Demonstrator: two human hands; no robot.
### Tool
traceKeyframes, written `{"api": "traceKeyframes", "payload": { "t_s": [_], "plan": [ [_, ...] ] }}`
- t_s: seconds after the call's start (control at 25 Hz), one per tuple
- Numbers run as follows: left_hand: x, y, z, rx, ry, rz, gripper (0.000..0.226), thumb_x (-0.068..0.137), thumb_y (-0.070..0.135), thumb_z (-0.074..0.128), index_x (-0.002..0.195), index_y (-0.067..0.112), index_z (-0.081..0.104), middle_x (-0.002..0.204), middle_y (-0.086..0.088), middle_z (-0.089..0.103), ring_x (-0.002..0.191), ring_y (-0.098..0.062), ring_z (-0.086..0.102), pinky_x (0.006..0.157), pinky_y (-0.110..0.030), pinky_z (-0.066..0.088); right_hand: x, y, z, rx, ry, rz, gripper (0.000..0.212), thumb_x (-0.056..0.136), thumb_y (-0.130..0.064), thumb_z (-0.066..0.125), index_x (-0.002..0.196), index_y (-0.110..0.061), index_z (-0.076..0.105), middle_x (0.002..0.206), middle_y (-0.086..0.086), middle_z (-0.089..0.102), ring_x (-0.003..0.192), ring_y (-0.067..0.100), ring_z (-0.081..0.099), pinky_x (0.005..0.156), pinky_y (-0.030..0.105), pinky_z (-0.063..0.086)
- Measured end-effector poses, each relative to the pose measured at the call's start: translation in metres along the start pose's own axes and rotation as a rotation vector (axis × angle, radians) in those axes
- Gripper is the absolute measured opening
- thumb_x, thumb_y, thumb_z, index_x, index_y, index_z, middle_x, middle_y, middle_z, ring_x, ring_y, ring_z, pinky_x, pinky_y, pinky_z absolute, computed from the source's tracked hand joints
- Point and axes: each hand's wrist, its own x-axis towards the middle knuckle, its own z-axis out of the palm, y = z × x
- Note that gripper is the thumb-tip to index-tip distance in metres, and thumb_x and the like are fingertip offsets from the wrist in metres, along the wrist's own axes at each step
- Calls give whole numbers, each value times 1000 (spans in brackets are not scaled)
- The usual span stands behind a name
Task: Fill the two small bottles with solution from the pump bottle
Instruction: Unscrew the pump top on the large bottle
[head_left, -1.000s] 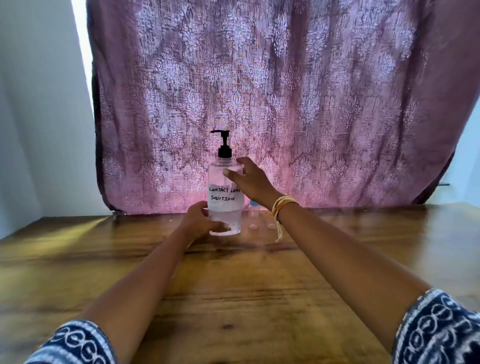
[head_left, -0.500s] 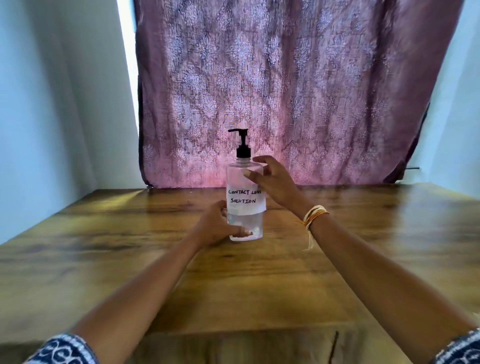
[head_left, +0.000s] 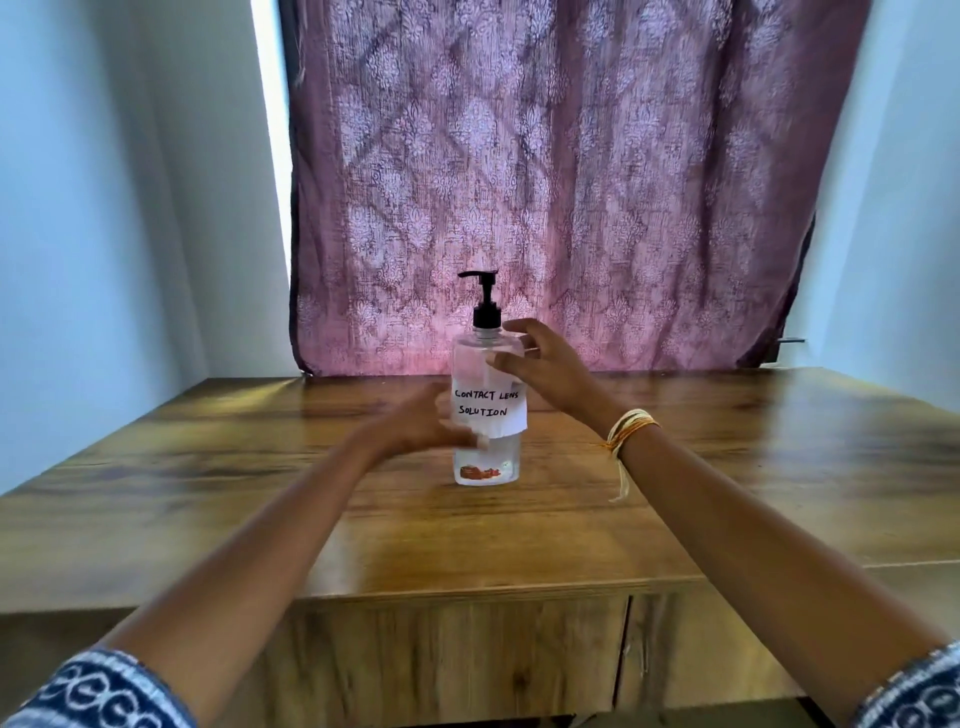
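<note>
The clear pump bottle (head_left: 485, 415), with a black pump and a paper label reading "CONTACT LENS SOLUTION", stands upright on the wooden table (head_left: 519, 530). My left hand (head_left: 415, 428) is blurred at the bottle's left side, its fingertips lying across the lower front below the label. My right hand (head_left: 545, 369) is at the bottle's right shoulder with fingers spread; only the thumb touches the bottle. The two small bottles are not visible; the pump bottle and my hands cover the table behind them.
A purple patterned curtain (head_left: 545, 182) hangs behind the table's far edge. Pale walls stand at both sides. The table's front edge (head_left: 467, 590) and cabinet doors below it are near me.
The view has pulled back and tilted up, so the bottle sits nearer the table's middle. My right fingers have spread off the bottle, and my left hand has shifted up its side and blurred.
</note>
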Motion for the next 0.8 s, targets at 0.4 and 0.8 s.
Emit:
{"api": "traceKeyframes", "payload": {
  "t_s": [0.4, 0.8],
  "plan": [
    [44, 56, -33, -259, 180, 125, 50, 53, 40, 85, 97, 17, 74, 107, -15, 74, 104, -24, 69, 97, -43, 53, 42, -42, -6, -62, 131, -46, 30, 67, -36, 86, 80, -13, 71, 69, -4, 65, 70, 15, 62, 69, 34, 52],
    [62, 25, -11, -448, 190, 113, 35, 60, 38, 82, 89, 18, 78, 98, -12, 77, 98, -30, 72, 97, -50, 53, 47, -26, -2, 69, 147, -80, 27, 68, -19, 86, 90, -8, 76, 85, 7, 75, 81, 16, 72, 74, 28, 57]
  ]
}}
